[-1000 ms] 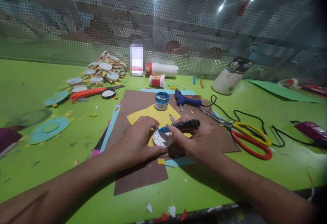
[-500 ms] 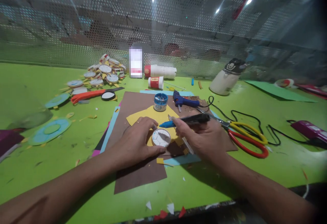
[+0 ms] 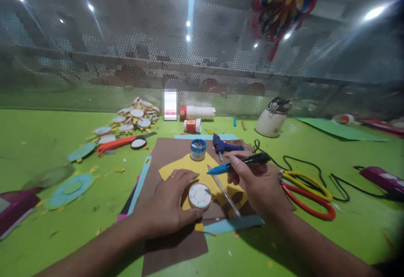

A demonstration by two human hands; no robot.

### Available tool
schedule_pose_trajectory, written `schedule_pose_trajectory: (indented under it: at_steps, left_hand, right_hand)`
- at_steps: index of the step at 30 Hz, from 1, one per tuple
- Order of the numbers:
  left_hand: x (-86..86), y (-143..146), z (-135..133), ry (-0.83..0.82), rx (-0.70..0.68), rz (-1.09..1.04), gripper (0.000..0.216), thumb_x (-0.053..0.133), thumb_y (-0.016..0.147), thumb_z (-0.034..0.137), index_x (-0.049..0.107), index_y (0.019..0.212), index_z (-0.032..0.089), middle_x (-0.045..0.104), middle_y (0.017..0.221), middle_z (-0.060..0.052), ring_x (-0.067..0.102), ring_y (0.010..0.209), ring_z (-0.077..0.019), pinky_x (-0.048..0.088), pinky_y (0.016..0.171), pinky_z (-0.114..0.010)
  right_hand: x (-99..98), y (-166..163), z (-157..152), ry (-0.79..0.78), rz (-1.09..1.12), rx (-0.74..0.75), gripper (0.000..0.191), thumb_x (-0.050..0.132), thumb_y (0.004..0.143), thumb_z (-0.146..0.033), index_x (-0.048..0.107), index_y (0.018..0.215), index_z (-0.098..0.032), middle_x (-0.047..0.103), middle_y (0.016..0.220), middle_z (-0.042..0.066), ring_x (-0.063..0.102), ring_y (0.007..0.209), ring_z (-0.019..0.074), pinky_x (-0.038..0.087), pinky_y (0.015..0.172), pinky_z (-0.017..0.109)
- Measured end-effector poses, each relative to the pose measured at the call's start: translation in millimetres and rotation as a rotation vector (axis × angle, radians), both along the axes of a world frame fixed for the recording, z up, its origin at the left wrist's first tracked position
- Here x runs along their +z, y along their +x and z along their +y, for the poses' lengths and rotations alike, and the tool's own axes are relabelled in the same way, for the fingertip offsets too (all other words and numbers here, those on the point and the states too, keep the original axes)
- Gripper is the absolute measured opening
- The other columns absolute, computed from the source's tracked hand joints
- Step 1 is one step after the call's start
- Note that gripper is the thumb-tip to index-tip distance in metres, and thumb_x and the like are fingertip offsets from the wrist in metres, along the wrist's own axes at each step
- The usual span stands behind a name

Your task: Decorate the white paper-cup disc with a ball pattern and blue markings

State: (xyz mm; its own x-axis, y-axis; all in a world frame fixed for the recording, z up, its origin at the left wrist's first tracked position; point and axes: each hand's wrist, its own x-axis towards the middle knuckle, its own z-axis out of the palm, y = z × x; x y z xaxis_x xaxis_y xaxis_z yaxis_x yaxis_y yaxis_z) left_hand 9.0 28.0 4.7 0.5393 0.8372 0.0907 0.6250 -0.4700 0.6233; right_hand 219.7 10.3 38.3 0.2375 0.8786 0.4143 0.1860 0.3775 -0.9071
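Observation:
My left hand curls around a small round white clock face lying on yellow paper, thumb and fingers pressed at its left side. My right hand is lifted a little to the right of the disc and grips a black marker with a blue tip, the tip pointing left above the yellow paper. A clear thin stick lies slanted under the right hand. All of this rests on a brown sheet.
A blue-lidded jar and a blue glue gun with its black cord sit behind the paper. Red and yellow scissors lie to the right, a white jug farther back. Finished paper clocks are piled back left. Magenta tools lie at both side edges.
My right hand has lifted the marker off the disc and drawn back to the right. The camera has tilted up. The left hand stays on the disc.

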Motion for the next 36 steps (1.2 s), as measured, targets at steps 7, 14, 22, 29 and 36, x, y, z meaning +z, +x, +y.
schedule_pose_trajectory:
  at_steps: [7, 14, 22, 29, 36]
  left_hand:
    - [-2.5, -0.2, 4.5, 0.025, -0.063, -0.066, 0.042, 0.071, 0.078, 0.038, 0.064, 0.118, 0.024, 0.056, 0.131, -0.009, 0.052, 0.122, -0.0304, 0.041, 0.107, -0.048]
    - [-13.0, -1.3, 7.1, 0.050, -0.031, -0.097, 0.044, 0.075, 0.073, 0.032, 0.061, 0.113, 0.021, 0.058, 0.126, -0.010, 0.054, 0.117, -0.0304, 0.044, 0.103, -0.047]
    - [-12.0, -1.3, 6.1, 0.056, -0.033, -0.092, 0.043, 0.075, 0.073, 0.031, 0.058, 0.112, 0.022, 0.057, 0.128, -0.010, 0.053, 0.118, -0.0313, 0.044, 0.103, -0.050]
    - [-8.5, -1.3, 4.3, 0.027, -0.027, -0.075, 0.046, 0.075, 0.074, 0.030, 0.057, 0.115, 0.022, 0.055, 0.130, -0.011, 0.052, 0.119, -0.0317, 0.043, 0.103, -0.051]
    - [-7.3, -1.0, 3.5, 0.021, -0.036, -0.058, 0.043, 0.073, 0.076, 0.031, 0.057, 0.114, 0.020, 0.055, 0.129, -0.012, 0.052, 0.119, -0.0316, 0.042, 0.104, -0.050]
  right_hand:
    - [26.0, 9.4, 14.0, -0.089, -0.011, 0.117, 0.023, 0.070, 0.082, -0.038, 0.068, 0.081, -0.015, 0.061, 0.056, -0.001, 0.056, 0.055, 0.0124, 0.047, 0.059, 0.028]
    - [53.9, 8.7, 71.7, -0.215, -0.005, 0.154, 0.011, 0.061, 0.082, -0.021, 0.067, 0.081, -0.013, 0.062, 0.060, 0.001, 0.058, 0.051, 0.0120, 0.050, 0.054, 0.028]
    - [42.2, -0.2, 116.3, -0.222, -0.177, 0.093, 0.023, 0.065, 0.089, -0.025, 0.061, 0.068, -0.014, 0.051, 0.050, -0.008, 0.047, 0.041, 0.0060, 0.043, 0.044, 0.020]
    - [16.9, -10.3, 128.5, -0.288, -0.425, 0.149, 0.018, 0.063, 0.094, -0.029, 0.064, 0.085, -0.013, 0.061, 0.068, -0.005, 0.055, 0.051, 0.0069, 0.049, 0.049, 0.021]
    - [-3.8, -7.4, 137.4, -0.296, -0.557, 0.159, 0.019, 0.065, 0.093, -0.031, 0.066, 0.100, -0.013, 0.068, 0.099, 0.003, 0.067, 0.084, 0.0174, 0.057, 0.073, 0.034]
